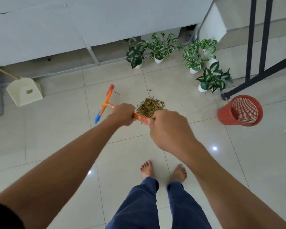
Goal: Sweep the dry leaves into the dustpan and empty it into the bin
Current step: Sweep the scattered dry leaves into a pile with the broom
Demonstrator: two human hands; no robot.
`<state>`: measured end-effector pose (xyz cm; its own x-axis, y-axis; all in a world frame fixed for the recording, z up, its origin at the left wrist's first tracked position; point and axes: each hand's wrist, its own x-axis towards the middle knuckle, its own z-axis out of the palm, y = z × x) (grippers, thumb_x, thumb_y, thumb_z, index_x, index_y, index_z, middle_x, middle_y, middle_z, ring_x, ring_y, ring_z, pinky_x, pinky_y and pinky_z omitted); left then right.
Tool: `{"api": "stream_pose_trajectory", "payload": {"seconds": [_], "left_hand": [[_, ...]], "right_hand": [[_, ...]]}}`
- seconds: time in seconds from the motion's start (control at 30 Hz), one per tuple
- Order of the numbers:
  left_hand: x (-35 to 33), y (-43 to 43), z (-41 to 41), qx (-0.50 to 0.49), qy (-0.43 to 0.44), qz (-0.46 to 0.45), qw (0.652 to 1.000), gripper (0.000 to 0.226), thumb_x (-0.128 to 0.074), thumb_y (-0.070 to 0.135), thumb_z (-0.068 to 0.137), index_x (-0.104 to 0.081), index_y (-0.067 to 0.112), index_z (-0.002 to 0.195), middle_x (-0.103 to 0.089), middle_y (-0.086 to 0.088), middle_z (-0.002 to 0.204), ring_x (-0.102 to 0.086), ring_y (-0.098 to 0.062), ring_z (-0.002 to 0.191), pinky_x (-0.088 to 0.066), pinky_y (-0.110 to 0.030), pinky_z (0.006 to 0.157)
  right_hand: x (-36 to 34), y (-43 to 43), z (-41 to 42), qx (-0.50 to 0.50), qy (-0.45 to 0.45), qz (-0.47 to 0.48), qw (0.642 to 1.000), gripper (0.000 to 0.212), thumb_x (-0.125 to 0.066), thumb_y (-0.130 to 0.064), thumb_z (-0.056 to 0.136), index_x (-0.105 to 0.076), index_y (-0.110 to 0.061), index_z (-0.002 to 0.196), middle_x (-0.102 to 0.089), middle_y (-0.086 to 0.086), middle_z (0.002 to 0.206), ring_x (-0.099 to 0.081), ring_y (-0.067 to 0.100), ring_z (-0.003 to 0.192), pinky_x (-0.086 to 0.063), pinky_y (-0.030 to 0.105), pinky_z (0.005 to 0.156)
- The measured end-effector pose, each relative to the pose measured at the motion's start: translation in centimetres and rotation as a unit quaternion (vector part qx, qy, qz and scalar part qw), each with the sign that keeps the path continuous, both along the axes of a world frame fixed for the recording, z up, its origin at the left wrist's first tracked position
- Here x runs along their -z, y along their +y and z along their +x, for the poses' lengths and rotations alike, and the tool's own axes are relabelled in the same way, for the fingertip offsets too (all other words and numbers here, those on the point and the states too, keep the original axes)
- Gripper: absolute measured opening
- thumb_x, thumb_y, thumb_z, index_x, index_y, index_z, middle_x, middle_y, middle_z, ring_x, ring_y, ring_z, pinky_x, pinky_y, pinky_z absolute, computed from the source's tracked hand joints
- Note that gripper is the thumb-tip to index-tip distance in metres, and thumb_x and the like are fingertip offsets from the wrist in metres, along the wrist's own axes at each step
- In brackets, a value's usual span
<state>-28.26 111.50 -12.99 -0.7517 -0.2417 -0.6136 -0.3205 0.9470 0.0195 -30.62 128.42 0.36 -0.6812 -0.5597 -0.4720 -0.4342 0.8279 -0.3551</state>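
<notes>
A heap of dry yellow-brown leaves (150, 106) lies on the tiled floor ahead of my feet. Both hands grip the orange handle of a broom (106, 103): my left hand (122, 114) is further down the handle, my right hand (169, 129) nearer its top. The broom's orange and blue head rests on the floor left of the heap. A cream dustpan (24, 92) with a long wooden stick stands at the far left by the wall. A red mesh bin (240, 109) sits tilted on the floor to the right.
Several potted plants (157, 47) with white pots line the wall behind the heap, another plant (212, 78) near the bin. A black metal railing (257, 47) rises at the right. My bare feet (163, 169) stand on the tiles. A few stray twigs lie near the heap.
</notes>
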Motion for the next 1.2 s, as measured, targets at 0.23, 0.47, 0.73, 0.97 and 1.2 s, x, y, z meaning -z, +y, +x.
{"api": "stream_pose_trajectory", "payload": {"seconds": [0.23,0.47,0.73,0.97,1.2], "left_hand": [[4.2,-4.3,0.0,-0.037,-0.017,-0.007,0.999,0.014,-0.051,0.010,0.094,-0.064,0.012,0.093,-0.068,-0.008,0.117,-0.064,-0.030,0.117,-0.048,-0.047,0.107],[3.5,3.8,-0.5,0.034,0.005,0.098,0.995,0.014,-0.051,0.007,0.093,-0.065,0.009,0.096,-0.070,-0.008,0.105,-0.067,-0.025,0.104,-0.054,-0.038,0.093],[0.7,5.6,-1.0,0.027,0.021,0.047,0.998,0.011,-0.052,0.009,0.092,-0.061,0.012,0.098,-0.065,-0.006,0.104,-0.066,-0.027,0.105,-0.055,-0.037,0.082],[3.2,2.8,-1.3,-0.042,0.018,0.034,0.998,0.020,-0.051,0.008,0.093,-0.065,0.009,0.107,-0.065,-0.008,0.111,-0.065,-0.028,0.108,-0.049,-0.034,0.075],[3.5,9.9,-2.8,0.014,0.014,0.114,0.993,0.017,-0.049,0.006,0.093,-0.053,0.013,0.078,-0.062,-0.006,0.091,-0.067,-0.027,0.098,-0.054,-0.044,0.096]], "right_hand": [[6.7,-4.8,1.3,0.064,-0.065,-0.021,0.996,0.003,-0.051,-0.018,0.097,-0.050,-0.017,0.094,-0.041,-0.003,0.067,-0.048,0.024,0.071,-0.023,0.028,0.045],[3.1,3.3,1.8,0.047,0.010,0.029,0.998,0.019,-0.043,-0.030,0.102,-0.052,-0.019,0.090,-0.050,-0.007,0.066,-0.051,0.010,0.057,-0.029,0.023,0.045],[-1.4,6.1,0.8,0.038,0.019,0.007,0.999,0.022,-0.047,-0.037,0.101,-0.059,-0.020,0.098,-0.066,-0.004,0.082,-0.053,0.012,0.060,-0.032,0.021,0.048],[3.1,2.7,0.4,0.059,-0.017,-0.023,0.998,0.010,-0.046,-0.022,0.101,-0.049,-0.019,0.092,-0.036,-0.006,0.062,-0.040,0.015,0.057,-0.020,0.024,0.044],[3.2,9.1,0.3,0.056,0.023,0.004,0.998,0.020,-0.040,-0.030,0.103,-0.056,-0.018,0.098,-0.039,-0.010,0.060,-0.036,0.004,0.050,-0.021,0.021,0.044]]}}
